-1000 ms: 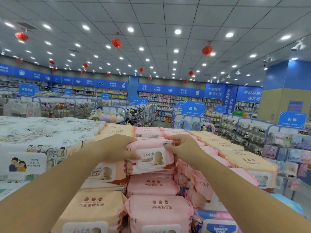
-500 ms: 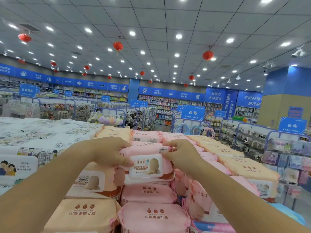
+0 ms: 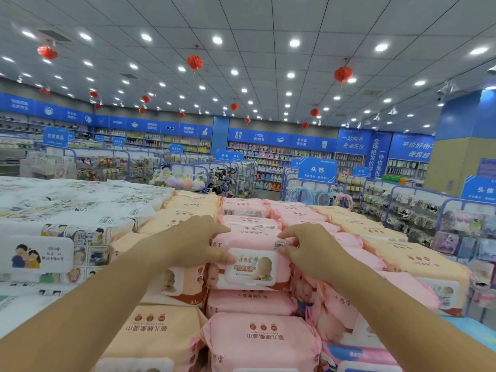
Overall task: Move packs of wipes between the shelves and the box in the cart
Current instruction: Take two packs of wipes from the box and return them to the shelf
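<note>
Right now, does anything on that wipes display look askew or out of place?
Yes. Right of the pink pack that the left hand and right hand grip, a few pink packs lean on edge while the others lie flat. No tears or spills.

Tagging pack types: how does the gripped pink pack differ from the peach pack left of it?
Colour: the pink pack is pink, the peach pack pale orange. Hold: left hand and right hand grip the pink pack's ends; the peach pack just lies stacked. The pink pack's lid shows almost whole, the peach pack's partly behind the left arm. Both have white baby-picture lids.
</note>
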### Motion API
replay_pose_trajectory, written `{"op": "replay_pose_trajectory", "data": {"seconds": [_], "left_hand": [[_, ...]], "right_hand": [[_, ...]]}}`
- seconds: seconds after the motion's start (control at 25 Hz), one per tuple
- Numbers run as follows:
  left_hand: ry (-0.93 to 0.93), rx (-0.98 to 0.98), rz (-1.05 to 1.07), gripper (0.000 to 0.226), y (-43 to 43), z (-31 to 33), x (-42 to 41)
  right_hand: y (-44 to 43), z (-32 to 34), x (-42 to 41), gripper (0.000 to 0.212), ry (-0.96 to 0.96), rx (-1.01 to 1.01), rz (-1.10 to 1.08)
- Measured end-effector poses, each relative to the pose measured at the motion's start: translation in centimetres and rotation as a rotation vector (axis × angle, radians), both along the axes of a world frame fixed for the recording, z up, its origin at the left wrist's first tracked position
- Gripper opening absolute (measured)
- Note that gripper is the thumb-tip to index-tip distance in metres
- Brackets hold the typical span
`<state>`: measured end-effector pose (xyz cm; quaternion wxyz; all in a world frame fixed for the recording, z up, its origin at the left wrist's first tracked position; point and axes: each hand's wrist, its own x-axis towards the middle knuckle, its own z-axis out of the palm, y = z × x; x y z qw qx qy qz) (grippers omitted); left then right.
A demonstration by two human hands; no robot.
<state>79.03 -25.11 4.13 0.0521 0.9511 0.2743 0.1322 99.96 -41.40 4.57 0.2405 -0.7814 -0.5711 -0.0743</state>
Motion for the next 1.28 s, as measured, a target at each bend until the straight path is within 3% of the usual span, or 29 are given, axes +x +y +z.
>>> {"op": "replay_pose_trajectory", "data": {"seconds": [0.08,0.24,0.44,0.56,0.68,0.76,0.96,1.28], "left_hand": [[0.102,0.063,0.014,0.074,-0.7,0.2,0.5],[0.154,0.116,0.069,0.054,-1.6,0.4,1.3],[0.194,0.155,0.137,0.078,-3.3,-0.1,0.7],[0.008,0.101,0.127,0.086,-5.0,0.1,-1.2],[-0.262,-0.102,0.081,0.091,-6.9,0.3,-6.3],[-0.359,-0.261,0.056,0.096,-8.7,-0.5,-11.4],[-0.575,-0.38,0.114,0.094,-13.4,-5.4,-26.8],[-0.787,-0.423,0.564,0.089,-27.2,-17.1,-57.7]], "right_hand": [[0.0,0.3,0.6,0.037,-0.154,-0.115,0.025],[-0.1,1.4,0.6,0.048,-0.145,-0.252,0.106],[0.0,1.5,0.4,0.052,-0.212,-0.321,0.096],[0.2,1.8,-0.7,0.057,-0.239,-0.327,0.132],[-0.8,1.1,-3.2,0.06,-0.102,-0.106,0.242],[-1.7,0.1,-6.3,0.065,0.096,0.002,0.364],[-3.2,-5.3,-18.0,0.069,0.452,0.007,0.643],[-6.3,-16.8,-48.0,0.074,0.897,-0.084,0.971]]}}
